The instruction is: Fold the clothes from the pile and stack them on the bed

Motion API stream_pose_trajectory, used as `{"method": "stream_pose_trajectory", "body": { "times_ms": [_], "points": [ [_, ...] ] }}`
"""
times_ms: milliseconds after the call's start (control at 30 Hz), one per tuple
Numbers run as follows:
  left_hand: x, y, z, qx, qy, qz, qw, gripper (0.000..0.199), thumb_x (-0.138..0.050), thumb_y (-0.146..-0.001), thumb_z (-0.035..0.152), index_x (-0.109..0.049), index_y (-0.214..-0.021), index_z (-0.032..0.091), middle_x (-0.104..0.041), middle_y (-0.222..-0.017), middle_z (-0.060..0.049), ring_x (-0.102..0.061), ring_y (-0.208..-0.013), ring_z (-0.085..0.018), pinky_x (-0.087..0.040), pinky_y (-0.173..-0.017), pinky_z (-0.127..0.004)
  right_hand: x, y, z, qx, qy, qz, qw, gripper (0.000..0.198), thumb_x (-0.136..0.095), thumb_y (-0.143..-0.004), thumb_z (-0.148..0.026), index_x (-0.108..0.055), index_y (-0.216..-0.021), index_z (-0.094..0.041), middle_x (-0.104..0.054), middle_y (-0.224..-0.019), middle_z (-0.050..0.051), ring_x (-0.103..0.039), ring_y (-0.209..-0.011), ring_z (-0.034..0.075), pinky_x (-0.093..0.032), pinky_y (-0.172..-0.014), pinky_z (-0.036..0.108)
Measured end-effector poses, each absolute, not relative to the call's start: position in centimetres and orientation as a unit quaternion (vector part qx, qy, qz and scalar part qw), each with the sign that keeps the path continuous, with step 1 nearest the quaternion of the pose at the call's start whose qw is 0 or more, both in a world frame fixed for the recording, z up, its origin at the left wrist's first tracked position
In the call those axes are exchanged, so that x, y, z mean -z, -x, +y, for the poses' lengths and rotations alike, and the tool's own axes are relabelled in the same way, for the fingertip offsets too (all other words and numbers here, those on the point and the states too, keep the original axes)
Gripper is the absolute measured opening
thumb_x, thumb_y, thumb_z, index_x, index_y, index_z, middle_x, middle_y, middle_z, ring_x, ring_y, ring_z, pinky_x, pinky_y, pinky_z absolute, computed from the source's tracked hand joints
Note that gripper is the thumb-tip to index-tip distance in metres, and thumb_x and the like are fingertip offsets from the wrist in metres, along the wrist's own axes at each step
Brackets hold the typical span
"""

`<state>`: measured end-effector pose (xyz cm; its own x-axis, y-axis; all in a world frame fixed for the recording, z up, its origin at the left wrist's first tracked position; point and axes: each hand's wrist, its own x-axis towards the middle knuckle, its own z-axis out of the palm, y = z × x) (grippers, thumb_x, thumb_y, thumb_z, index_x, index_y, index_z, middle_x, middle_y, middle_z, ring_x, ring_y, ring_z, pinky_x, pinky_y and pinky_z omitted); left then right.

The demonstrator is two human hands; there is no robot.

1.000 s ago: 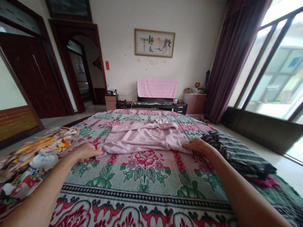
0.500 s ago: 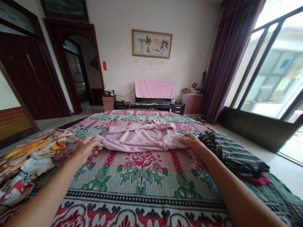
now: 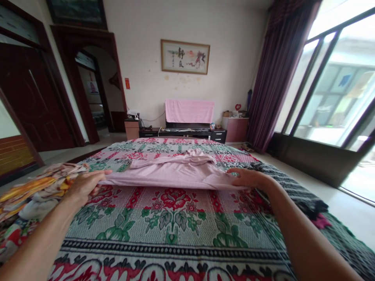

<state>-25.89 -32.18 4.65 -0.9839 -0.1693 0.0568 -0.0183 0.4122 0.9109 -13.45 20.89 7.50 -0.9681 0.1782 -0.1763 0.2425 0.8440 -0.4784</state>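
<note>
A pale pink long garment [image 3: 172, 173], its exact kind unclear, lies across the middle of the flowered bedspread [image 3: 172, 234]. Its near edge is stretched into a nearly straight line between my two hands. My left hand [image 3: 89, 183] pinches the left end, thumb on top and fingers curled beneath. At the opposite end, my right hand [image 3: 246, 178] grips the cloth with its fingers partly hidden under it. The far part of the garment stays bunched, with a crumpled lump at the back.
Rumpled orange, white and red patterned cloths [image 3: 43, 191] lie at the left. A folded black-and-grey striped textile [image 3: 293, 191] rests at the right over something magenta. Past the bed stands a low black cabinet [image 3: 218, 136], with a pink towel [image 3: 190, 111] draped over an object above it.
My hands have moved apart, the left one outward to the left and the right one slightly rightward. The garment's near edge has gone from slack and wrinkled to taut.
</note>
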Motion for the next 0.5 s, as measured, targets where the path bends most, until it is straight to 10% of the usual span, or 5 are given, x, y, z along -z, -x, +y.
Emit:
{"method": "stream_pose_trajectory", "body": {
  "times_ms": [500],
  "points": [
    [-3.8,25.0,-33.4,0.297,0.005,-0.942,-0.155,0.087,-0.057,-0.057,0.045,-0.044,-0.138,0.015,-0.053,-0.052,0.006,-0.049,-0.043,-0.011,-0.028,-0.038,-0.018,-6.4,13.6,20.4,0.237,-0.127,0.937,0.223,0.043,-0.069,-0.056,-0.024,-0.069,-0.099,-0.024,-0.060,-0.062,-0.002,-0.054,-0.048,0.014,-0.046,-0.045,0.027]
  ]
}}
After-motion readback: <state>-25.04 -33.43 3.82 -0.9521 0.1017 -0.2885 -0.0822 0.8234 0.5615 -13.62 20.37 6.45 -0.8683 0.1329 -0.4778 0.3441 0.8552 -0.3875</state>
